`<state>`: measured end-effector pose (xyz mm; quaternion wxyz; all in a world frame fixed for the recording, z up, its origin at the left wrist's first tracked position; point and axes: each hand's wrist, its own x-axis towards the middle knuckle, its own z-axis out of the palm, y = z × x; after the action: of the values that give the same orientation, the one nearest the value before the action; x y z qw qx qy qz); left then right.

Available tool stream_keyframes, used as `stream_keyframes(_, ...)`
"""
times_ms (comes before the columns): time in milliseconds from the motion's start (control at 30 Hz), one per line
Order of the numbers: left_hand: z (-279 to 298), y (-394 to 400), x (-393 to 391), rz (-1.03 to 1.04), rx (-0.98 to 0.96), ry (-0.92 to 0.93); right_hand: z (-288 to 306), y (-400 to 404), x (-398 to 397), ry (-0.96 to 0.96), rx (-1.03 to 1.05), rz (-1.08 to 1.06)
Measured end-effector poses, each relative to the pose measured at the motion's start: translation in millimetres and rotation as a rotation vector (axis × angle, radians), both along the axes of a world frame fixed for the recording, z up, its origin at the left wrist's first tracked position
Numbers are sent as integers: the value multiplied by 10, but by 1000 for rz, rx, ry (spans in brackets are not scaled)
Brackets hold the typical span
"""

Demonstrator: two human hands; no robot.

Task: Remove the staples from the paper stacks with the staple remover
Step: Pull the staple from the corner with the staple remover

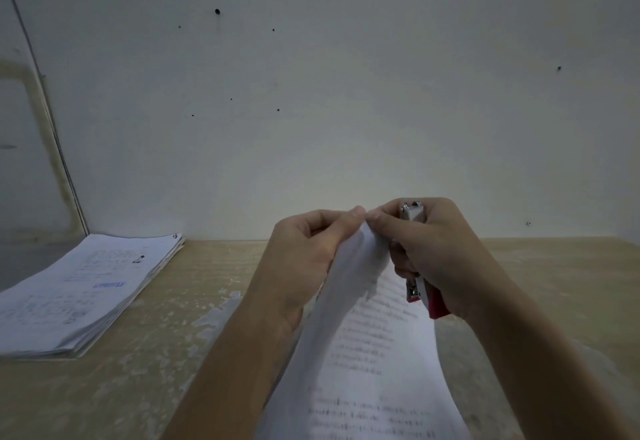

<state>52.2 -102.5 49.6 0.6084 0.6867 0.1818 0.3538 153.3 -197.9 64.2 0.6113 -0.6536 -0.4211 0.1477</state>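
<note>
Sheets [363, 353]: thin white paper, matt, printed text, soft enough to curl at the top. Stack [79, 294] on the left: same matt white paper, printed, edges slightly ragged and fanned. Remover [420, 287]: bright metal body, somewhat glossy, with a rivet at the top end; lower end is red plastic, smooth with a light sheen. Desk [173, 335]: pale wood-look surface, visible grain, matt, finish worn with whitish blotchy patches. Wall [346, 93]: off-white painted, matt, mostly smooth, pitted with small dark holes. Left panel [20, 162]: smooth, greyish, stained yellowish streaks; material unclear.
</note>
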Motion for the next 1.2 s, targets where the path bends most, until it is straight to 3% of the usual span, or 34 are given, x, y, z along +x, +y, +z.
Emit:
stream_keyframes(167, 3, 7, -16, 97, 195, -49, -12, 37, -19, -142, 53, -56)
stream_keyframes(267, -25, 8, 5, 131, 205, -88, 4, 21, -23, -162, 66, -25)
stream_keyframes(467, -4, 38, -32, 225, 338, -139, 60, -102, 6, -293, -81, 157)
stream_keyframes(533, 11, 50, -45, 273, 318, -187, 65, -115, 42, -381, -74, 129)
stream_keyframes(633, 5, 41, -66, 128, 290, -179, 44, -74, 91, -438, 12, 9)
stream_keyframes(733, -12, 62, -93, -76, 261, -78, 33, -53, 129, -395, 114, -72)
stream_keyframes(900, -70, 207, -141, -161, 279, 123, 14, -47, 184, -325, 270, -241)
stream_keyframes(1000, -73, 224, -140, -112, 216, 85, 4, -33, 208, -277, 282, -329)
stream_keyframes(1200, -57, 344, -202, 71, 123, 22, -41, -80, 371, -175, 107, -505)
